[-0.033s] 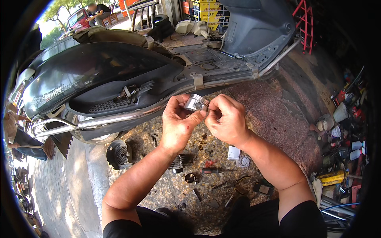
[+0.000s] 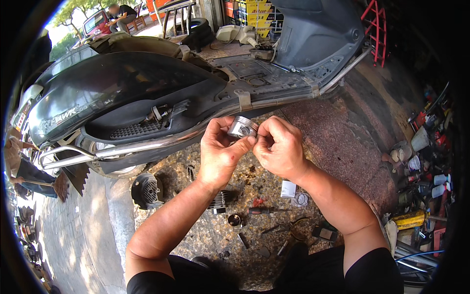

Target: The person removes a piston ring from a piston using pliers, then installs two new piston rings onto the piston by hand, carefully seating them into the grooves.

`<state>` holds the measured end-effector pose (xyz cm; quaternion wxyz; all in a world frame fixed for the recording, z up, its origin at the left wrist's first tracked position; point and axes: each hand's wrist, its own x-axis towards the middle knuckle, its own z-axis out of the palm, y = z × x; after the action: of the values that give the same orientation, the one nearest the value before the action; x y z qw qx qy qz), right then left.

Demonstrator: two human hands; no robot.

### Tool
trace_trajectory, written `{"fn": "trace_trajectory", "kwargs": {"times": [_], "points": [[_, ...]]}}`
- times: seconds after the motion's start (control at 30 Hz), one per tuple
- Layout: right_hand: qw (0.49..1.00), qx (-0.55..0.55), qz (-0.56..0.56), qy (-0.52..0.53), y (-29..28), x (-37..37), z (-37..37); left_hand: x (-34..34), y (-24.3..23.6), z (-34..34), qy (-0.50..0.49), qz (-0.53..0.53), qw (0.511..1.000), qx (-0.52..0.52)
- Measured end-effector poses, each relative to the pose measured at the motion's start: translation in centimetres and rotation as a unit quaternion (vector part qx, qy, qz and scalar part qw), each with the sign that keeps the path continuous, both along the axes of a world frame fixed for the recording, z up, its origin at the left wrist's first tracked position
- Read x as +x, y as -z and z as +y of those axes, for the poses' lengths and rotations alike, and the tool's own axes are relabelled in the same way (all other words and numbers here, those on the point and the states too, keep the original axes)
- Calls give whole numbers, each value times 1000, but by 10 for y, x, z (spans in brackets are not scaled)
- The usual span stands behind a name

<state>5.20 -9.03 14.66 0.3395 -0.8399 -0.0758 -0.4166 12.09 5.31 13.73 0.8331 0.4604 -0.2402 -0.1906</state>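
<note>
A silvery piston (image 2: 241, 128), with ring grooves around its upper end and a pin hole in its side, is held tilted in front of the scooter. My left hand (image 2: 221, 156) is closed around it, fingers behind and thumb along its lower side. At the piston's right edge, my right hand (image 2: 278, 147) is closed in a pinch. Whatever lies between those right fingertips is hidden. Below the hands, a finned engine cylinder (image 2: 219, 202), partly covered by my left forearm, rests on the ground. A small white box (image 2: 288, 189) lies beside thin rings (image 2: 300, 199) near my right forearm.
A dark scooter (image 2: 132, 73) with panels removed spans the far side. On the ground lie a black fan cover (image 2: 147, 191), a screwdriver (image 2: 262, 211) and a small round part (image 2: 235, 220). Tools and containers crowd the right edge. At far left a person holds a broom (image 2: 61, 187).
The broom at the far left has shifted slightly. My hands and the piston look the same.
</note>
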Motion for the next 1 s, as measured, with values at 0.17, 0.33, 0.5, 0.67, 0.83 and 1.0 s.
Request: {"fn": "trace_trajectory", "kwargs": {"times": [0.17, 0.33, 0.5, 0.67, 0.83, 1.0], "points": [[1000, -13, 4, -15, 0, -1, -3, 2, 0, 3, -3, -33, 998, 55], [1000, -26, 1, -13, 0, 0, -4, -2, -2, 4, 21, 37, 998, 50], [1000, -28, -8, -11, 2, 0, -3, -5, -3, 1, -3, 39, 998, 40], [999, -50, -6, -4, 2, -1, -4, -5, -1, 3, -17, -6, 996, 90], [999, -43, -3, -13, 3, -1, -3, -5, -1, 4, -25, 7, 993, 113], [999, -33, 15, -31, 6, -3, -5, -7, -3, 5, -20, 43, 994, 95]]}}
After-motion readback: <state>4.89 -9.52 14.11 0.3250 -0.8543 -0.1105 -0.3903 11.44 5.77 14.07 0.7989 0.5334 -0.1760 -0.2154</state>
